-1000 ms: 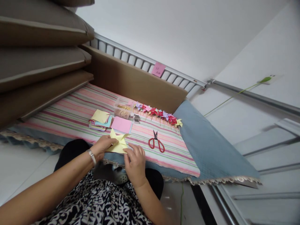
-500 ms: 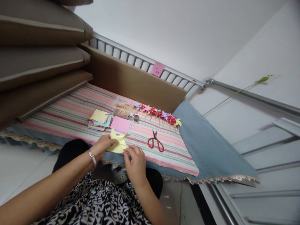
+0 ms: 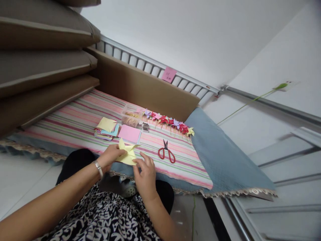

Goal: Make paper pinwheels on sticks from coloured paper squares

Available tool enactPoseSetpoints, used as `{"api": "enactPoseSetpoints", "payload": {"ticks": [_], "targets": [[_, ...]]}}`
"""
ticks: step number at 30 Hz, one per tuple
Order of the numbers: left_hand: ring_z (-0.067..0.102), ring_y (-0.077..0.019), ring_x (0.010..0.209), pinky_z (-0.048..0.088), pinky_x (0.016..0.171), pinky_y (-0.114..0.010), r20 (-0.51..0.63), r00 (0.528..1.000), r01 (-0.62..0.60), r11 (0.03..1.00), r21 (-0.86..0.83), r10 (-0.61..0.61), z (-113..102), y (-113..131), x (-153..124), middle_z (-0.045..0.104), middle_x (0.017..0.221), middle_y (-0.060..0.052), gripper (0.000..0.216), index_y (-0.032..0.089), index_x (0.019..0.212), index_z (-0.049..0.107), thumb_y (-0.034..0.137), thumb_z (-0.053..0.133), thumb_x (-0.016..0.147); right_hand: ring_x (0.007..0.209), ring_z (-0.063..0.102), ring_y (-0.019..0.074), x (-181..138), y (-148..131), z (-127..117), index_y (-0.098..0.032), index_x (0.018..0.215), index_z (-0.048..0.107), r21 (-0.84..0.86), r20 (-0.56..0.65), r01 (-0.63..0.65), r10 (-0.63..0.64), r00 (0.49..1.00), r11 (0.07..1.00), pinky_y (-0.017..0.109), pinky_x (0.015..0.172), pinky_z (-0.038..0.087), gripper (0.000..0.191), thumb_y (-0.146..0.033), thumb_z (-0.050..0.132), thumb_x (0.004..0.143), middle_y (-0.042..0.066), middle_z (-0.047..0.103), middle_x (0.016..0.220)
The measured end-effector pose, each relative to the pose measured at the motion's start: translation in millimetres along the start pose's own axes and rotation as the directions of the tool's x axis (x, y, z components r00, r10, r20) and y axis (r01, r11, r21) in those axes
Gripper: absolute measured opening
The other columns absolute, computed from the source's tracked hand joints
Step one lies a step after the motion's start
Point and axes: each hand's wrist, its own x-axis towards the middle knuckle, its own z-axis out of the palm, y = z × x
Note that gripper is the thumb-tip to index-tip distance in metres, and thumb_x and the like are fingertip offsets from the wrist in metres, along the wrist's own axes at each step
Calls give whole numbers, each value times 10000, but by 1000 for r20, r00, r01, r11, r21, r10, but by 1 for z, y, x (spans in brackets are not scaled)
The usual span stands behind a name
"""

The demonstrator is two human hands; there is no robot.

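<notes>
Our left hand (image 3: 112,155) is covering part of the yellow paper (image 3: 128,158), which is hiding some of that hand underneath. The edge of view is cutting off our forearms (image 3: 56,197) and the stacked cushions (image 3: 45,65), and we are finding the writing (image 3: 168,76) on the pink note (image 3: 170,71) too small to read.

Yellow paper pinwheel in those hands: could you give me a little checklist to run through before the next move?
1. Left-hand grip on the yellow paper pinwheel: ok, thumb on top near the middle.
2. Right-hand grip: at the paper's near right corner; whether it pinches firmly, cannot tell.
3. Centre of the pinwheel in full view: not ok, the left thumb covers part of it.
4. Red-handled scissors out of the way: ok, lying on the striped cloth, apart from both hands.
5. Thin sticks contained: ok, inside the clear plastic box.
</notes>
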Motion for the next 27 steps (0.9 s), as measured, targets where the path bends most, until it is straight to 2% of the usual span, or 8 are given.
{"api": "enactPoseSetpoints", "payload": {"ticks": [4, 12, 19, 23, 27], "targets": [[621, -192, 529, 460, 508, -262, 9, 1000, 6, 1000, 11, -6, -1, 1, -1, 689, 558, -46, 153, 140, 611, 618, 199, 668, 479, 1140, 472, 257, -1, 1, 0, -231, 885, 695, 36, -27, 42, -41, 999, 998, 431, 980, 385, 162, -132, 588, 813, 89, 577, 1193], [630, -202, 554, 464, 535, -277, 41, 999, 17, 1000, 9, -17, -3, 2, -1, 705, 596, -51, 239, 121, 683, 656, 250, 683, 484, 1098, 493, 253, -2, 9, 0, -218, 908, 683, 33, -27, 33, -32, 999, 999, 434, 962, 409, 222, -83, 543, 800, 97, 596, 1152], [606, -180, 516, 448, 512, -261, 69, 997, 20, 1000, 14, -21, 0, 3, -4, 696, 566, -46, 197, 122, 644, 647, 238, 678, 488, 1140, 473, 254, -4, 7, -4, -204, 941, 668, 42, -42, 127, -125, 991, 991, 435, 983, 401, 213, -83, 574, 793, 108, 584, 1192], [603, -179, 515, 441, 508, -255, 91, 996, 23, 999, 22, -25, 1, 5, -6, 683, 539, -39, 202, 115, 651, 657, 230, 671, 485, 1162, 468, 254, 0, 7, -8, -217, 856, 674, 82, -60, 179, -174, 983, 980, 445, 985, 409, 113, -148, 588, 831, 99, 588, 1186], [581, -164, 489, 421, 488, -247, 95, 995, 25, 999, 39, -29, 2, 7, -7, 684, 538, -39, 195, 111, 639, 661, 226, 664, 481, 1231, 423, 256, 4, 8, -11, -215, 855, 675, 79, -36, 218, -216, 976, 973, 458, 1019, 387, 140, -128, 565, 842, 101, 557, 1251]]}}
